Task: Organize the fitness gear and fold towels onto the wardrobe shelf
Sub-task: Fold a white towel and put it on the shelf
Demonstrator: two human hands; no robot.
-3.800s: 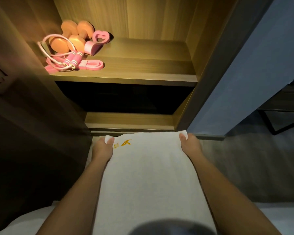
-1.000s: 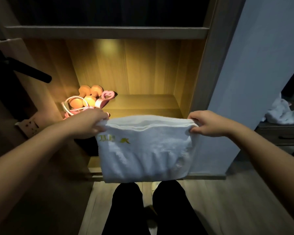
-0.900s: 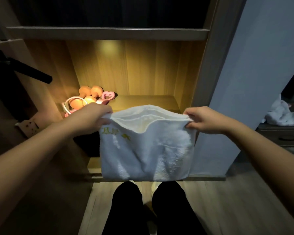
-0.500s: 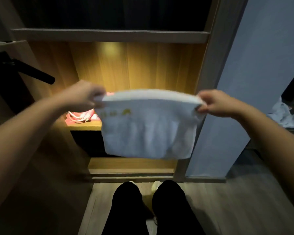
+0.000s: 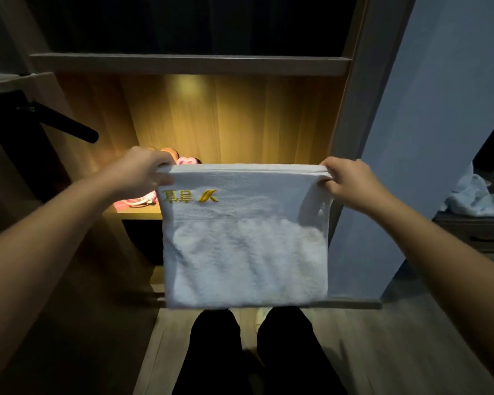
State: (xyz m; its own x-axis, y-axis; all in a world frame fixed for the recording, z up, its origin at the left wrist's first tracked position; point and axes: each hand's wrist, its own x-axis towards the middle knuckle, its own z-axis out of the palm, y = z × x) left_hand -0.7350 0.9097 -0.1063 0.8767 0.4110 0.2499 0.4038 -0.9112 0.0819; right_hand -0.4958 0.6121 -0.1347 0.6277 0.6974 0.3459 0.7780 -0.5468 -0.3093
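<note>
Left hand point(image 5: 139, 172) pinches the top left corner of a folded white towel point(image 5: 246, 243), fingers curled over its upper edge, and the right hand point(image 5: 351, 181) grips the top right corner the same way, thumb under the layered edge. Between them the towel hangs flat and upright in the air, its top edge taut and level, in front of the lit wardrobe shelf point(image 5: 137, 215) and hiding most of that shelf's front edge. Gold embroidery point(image 5: 190, 196) sits near the towel's upper left corner, above a woven band. At the shelf's left end, partly hidden behind the left hand and the towel, lies the fitness gear: a pink and white bundle point(image 5: 139, 199) near the front edge, and further back an orange piece point(image 5: 169, 151) beside a pink piece point(image 5: 187, 160). A black handle point(image 5: 66, 126) juts out at the left. Below the towel stand the person's legs in dark trousers point(image 5: 211, 352) on the wooden floor point(image 5: 382, 352). At the right edge, a crumpled white cloth point(image 5: 479, 195) lies on a dark drawer unit point(image 5: 474, 232).
</note>
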